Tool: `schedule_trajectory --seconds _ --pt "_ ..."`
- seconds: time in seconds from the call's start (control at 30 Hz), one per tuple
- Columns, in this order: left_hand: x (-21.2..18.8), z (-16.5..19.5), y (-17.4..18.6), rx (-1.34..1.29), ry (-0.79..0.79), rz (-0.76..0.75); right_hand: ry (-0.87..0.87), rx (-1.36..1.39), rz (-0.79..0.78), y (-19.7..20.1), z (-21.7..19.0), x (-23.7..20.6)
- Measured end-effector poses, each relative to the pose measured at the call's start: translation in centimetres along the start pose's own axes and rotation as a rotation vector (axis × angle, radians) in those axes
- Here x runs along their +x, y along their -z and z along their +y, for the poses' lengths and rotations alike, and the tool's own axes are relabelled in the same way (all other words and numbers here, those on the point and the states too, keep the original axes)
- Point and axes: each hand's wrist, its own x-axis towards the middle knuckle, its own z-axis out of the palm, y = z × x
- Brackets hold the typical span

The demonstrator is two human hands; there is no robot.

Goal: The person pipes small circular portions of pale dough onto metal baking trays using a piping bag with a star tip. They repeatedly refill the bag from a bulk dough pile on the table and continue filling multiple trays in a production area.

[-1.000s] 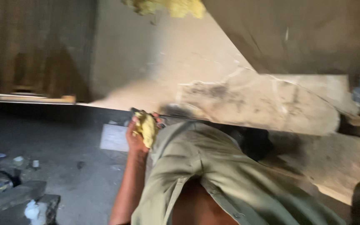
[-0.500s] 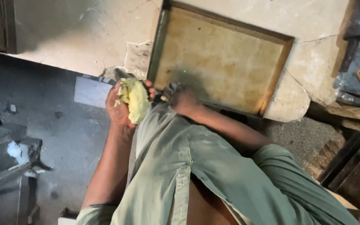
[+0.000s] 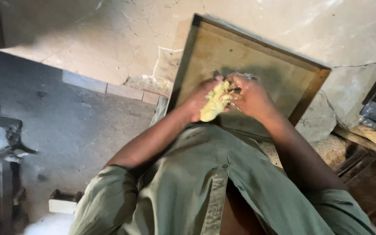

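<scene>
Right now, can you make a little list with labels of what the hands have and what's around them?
left hand: grips the lump
right hand: grips the lump from the other side
lump: yellow, soft-looking, pressed between both hands
tray: flat, framed, tan, under the hands
slab: pale, cracked, bears the tray
floor: dark, at the left
shirt: olive green, short sleeves

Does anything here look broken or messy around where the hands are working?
Yes. The plaster wall behind the flat tray is cracked, and a patch has crumbled away at its base, by the tray's lower left corner. Both hands, left and right, grip a ragged yellow lump over the tray.
</scene>
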Motion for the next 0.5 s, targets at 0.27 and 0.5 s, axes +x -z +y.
schedule_trajectory --seconds 0.27,0.5 --pt "2.2 2.3 -0.3 0.088 -0.028 0.249 -0.15 0.006 -0.788 4.4 1.0 8.8" --pt "4.2 3.7 -2.1 -0.286 -0.28 0.268 0.277 -0.5 -0.419 3.6 -0.4 16.6"
